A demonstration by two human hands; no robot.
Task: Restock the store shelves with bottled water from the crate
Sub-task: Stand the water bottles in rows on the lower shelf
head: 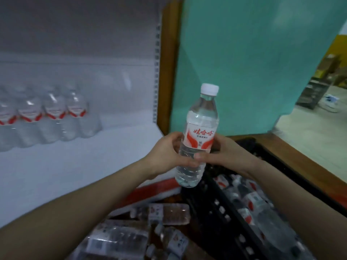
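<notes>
I see both hands wrapped around one water bottle (198,117) at the centre of my view. The left hand (167,152) grips it from 9 o'clock, fingers curled behind the label. The right hand (228,153) grips it from 3 o'clock, its thumb laid across the clear ribbed body below the label. The bottle is nearly upright, its top tipped slightly toward 1 o'clock, with a white cap (209,89) and a red-and-white label (201,136). It is held in the air, touching nothing but my hands.

Just below it, toward 5 o'clock, sits the black crate (221,209), with more bottles (249,199) lying jumbled inside. At 6 o'clock, beside the crate's left wall, other bottles (169,213) lie on their sides.

Toward 9 o'clock is the white shelf (75,166), edged by a red strip (155,190). On it a blurred row of bottles (47,117) stands against the back wall, well apart from the held one. A wooden post (170,62) rises at 12 o'clock, with a teal panel (244,62) to its right.
</notes>
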